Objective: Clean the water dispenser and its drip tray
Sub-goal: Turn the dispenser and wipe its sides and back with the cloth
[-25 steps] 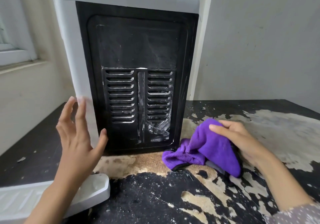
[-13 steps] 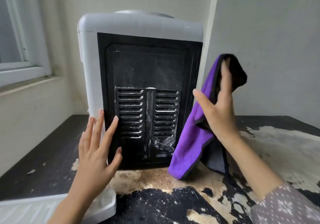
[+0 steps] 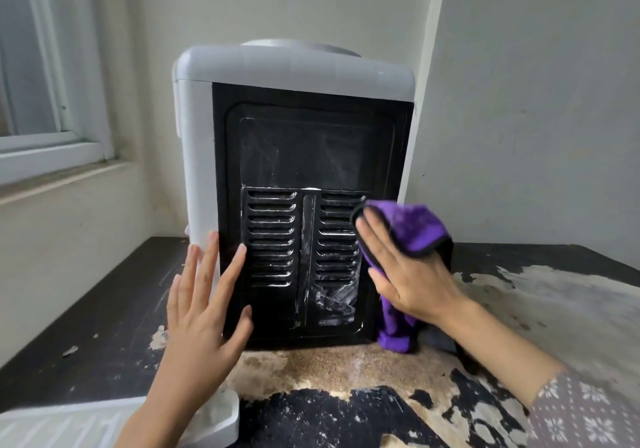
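Water dispenser (image 3: 294, 77) stands upright on desk (image 3: 86, 309), black back panel (image 3: 304, 156) facing hands. Right hand (image 3: 408, 274), fingers flat, presses purple cloth (image 3: 412, 226) on panel's right vents, nearer. Left hand (image 3: 204, 312) spread flat, bracing panel's lower left.

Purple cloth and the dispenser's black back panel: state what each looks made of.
Purple cloth: soft, fuzzy pile with dark trim, likely microfibre.
Black back panel: smooth, semi-gloss, with pressed louvre slots; painted sheet metal or moulded plastic, cannot tell which. Whitish streaks show on it.
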The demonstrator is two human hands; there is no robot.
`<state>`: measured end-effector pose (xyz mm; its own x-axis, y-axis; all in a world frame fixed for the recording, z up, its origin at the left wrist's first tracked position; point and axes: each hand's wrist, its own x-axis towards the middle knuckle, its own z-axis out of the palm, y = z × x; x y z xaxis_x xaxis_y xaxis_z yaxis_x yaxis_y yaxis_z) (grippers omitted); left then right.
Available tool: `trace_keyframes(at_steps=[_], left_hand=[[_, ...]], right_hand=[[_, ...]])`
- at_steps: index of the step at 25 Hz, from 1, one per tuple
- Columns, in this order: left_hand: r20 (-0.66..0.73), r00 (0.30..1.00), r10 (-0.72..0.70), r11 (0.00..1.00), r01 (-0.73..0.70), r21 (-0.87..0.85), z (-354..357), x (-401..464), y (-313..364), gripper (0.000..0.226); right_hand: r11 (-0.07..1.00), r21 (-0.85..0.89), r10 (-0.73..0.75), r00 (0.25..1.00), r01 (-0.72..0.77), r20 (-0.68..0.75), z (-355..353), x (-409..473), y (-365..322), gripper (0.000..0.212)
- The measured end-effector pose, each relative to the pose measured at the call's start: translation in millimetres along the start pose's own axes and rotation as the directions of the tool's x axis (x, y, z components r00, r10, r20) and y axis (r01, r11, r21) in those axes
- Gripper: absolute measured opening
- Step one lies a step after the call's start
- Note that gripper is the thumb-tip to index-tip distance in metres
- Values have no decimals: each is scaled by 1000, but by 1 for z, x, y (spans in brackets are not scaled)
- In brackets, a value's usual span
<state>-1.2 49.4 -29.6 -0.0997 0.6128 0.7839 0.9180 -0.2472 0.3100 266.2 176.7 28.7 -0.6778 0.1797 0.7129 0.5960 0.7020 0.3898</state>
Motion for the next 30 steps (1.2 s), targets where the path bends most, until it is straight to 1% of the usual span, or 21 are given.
trace_keyframes(at_steps=[3, 5, 6, 8, 9, 10, 11, 12, 13, 14, 15, 16, 17, 19, 20, 23, 25, 27, 29, 30], left_hand=[[0, 1000, -2, 1000, 2, -5, 0, 0, 0, 67], [0, 1000, -1, 1000, 1, -3, 0, 0, 0, 67], [0, 1000, 1, 1000, -1, -1, -1, 0, 0, 67], [1, 1000, 1, 1000, -1, -4, -1, 0, 0, 67], [3, 1000, -1, 1000, 1, -8, -2, 0, 0, 67], [6, 1000, -2, 1000, 2, -10, -2, 0, 1, 67], [8, 1000, -2, 1000, 2, -10, -3, 0, 1, 68], [10, 1000, -2, 1000, 3, -11, -3, -1, 1, 68], [10, 1000, -4, 1000, 5, -14, -3, -1, 1, 68], [10, 1000, -7, 1000, 7, -16, -3, -1, 1, 68], [11, 1000, -10, 1000, 10, -17, -3, -1, 2, 68], [13, 1000, -11, 1000, 11, -19, -3, -1, 2, 68], [14, 1000, -9, 1000, 10, -20, -3, -1, 1, 67], [14, 1000, -6, 1000, 6, -17, -3, 0, 1, 67], [14, 1000, -8, 1000, 9, -16, -3, 0, 1, 67], [21, 1000, -14, 1000, 14, -18, -2, -1, 1, 67], [27, 1000, -15, 1000, 16, -17, -2, -1, 0, 67], [34, 999, -16, 1000, 16, -12, -2, -1, 0, 67], [34, 999, -19, 1000, 19, -13, -3, -1, 1, 67], [34, 999, -21, 1000, 21, -12, -3, -2, 2, 67]], right_hand=[[996, 76, -65, 986, 54, 154, 8, -33, -1, 59], [987, 123, -128, 960, 100, 250, 5, -47, -2, 62], [980, 127, -185, 937, 153, 298, 3, -53, -1, 64], [941, 85, -333, 848, 328, 412, -2, -67, -1, 62], [912, 38, -383, 817, 408, 432, -5, -74, 1, 61], [907, 34, -393, 812, 421, 432, -9, -76, -2, 61], [939, 45, -327, 849, 340, 415, -16, -74, -4, 60], [983, 118, -173, 924, 141, 340, -21, -70, -6, 58], [980, 186, 17, 958, -73, 287, -25, -61, -7, 56], [973, 166, 117, 966, -158, 231, -23, -57, -5, 54], [976, 150, 122, 969, -157, 217, -21, -51, -6, 57], [987, 103, 94, 968, -120, 233, -18, -48, -9, 60], [998, 60, 21, 972, -36, 233, -11, -53, -7, 61], [997, -10, -68, 964, 73, 255, -1, -63, -4, 59], [992, 0, -125, 963, 129, 240, 4, -68, -6, 58], [967, 42, -253, 926, 252, 281, 12, -84, -18, 56], [962, 92, -274, 918, 258, 285, 16, -87, -22, 56], [963, 92, -268, 915, 252, 302, 16, -85, -30, 56], [965, 79, -263, 924, 251, 277, 18, -88, -36, 59], [969, 122, -237, 943, 214, 234, 17, -90, -37, 64]])
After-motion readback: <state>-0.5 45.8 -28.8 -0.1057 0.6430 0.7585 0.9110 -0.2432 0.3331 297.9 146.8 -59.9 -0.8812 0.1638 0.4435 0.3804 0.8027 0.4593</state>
